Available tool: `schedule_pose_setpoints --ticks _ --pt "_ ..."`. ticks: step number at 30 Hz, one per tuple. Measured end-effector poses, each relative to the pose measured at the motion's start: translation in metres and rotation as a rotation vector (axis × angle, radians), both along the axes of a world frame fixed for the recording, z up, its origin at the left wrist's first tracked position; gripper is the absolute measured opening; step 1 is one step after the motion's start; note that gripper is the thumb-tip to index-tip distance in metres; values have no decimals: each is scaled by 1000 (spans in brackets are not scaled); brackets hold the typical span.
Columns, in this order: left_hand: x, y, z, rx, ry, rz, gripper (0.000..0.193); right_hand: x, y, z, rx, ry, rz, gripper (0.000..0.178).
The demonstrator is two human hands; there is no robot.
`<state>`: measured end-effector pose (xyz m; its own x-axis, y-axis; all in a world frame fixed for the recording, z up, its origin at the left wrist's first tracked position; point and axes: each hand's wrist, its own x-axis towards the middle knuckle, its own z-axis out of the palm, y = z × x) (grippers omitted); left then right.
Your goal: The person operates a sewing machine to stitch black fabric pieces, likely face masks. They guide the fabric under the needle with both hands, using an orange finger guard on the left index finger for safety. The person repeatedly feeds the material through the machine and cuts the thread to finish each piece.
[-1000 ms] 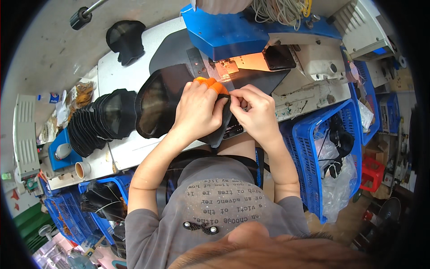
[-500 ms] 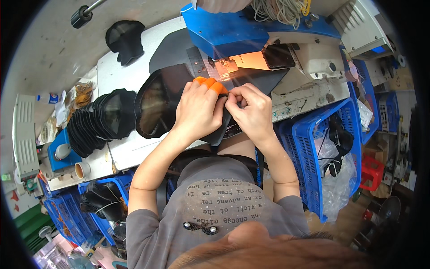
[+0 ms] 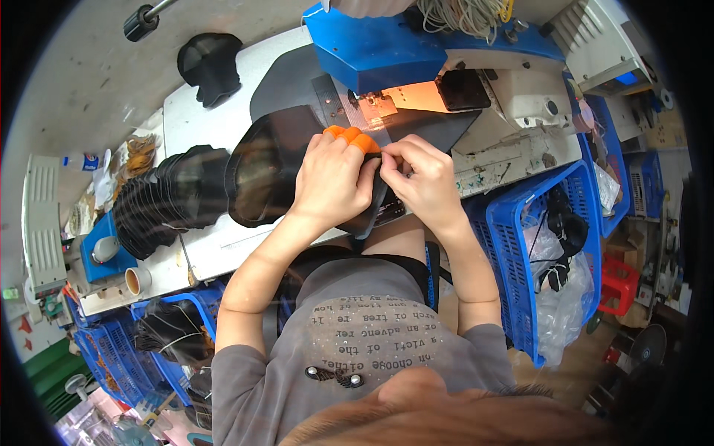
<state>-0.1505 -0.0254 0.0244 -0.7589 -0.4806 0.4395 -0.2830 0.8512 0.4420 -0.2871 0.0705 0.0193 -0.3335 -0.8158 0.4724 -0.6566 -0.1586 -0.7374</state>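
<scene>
Just in front of the lit needle area of a blue sewing machine [image 3: 375, 56], my two hands meet at the edge of a black fabric piece [image 3: 271, 167]. Orange finger covers sit on several fingers of my left hand [image 3: 331, 175], which is closed on the fabric with its thumb toward the right hand. My right hand [image 3: 422, 178] is closed in a pinch beside the left thumb, at the fabric's edge; what lies between its fingertips is mostly hidden. The piece has a sheer panel and spreads left from my left hand over the dark machine plate [image 3: 286, 85].
A row of stacked black pieces [image 3: 167, 193] lies left on the white table [image 3: 201, 123], with one separate black piece [image 3: 210, 68] farther back. A phone [image 3: 462, 91] rests right of the needle. Blue crates [image 3: 513, 290] stand right, others lower left. A cup [image 3: 137, 280] sits at the table's left edge.
My right hand has shifted slightly to the right and toward me. My left hand keeps its hold on the fabric, nearly still.
</scene>
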Motion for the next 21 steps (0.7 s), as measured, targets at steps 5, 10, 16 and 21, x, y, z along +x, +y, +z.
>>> schedule_pose_setpoints --ticks 5,10,16,21 --pt "2 0 1 35 11 -2 15 0 3 10 97 -183 -6 9" --pt "3 2 4 45 8 0 15 -11 12 14 129 -221 52 11" --pt "3 2 4 61 30 4 15 -9 11 15 142 -145 78 11" --pt "6 0 -1 98 69 -35 17 2 8 4 77 -104 -18 8"
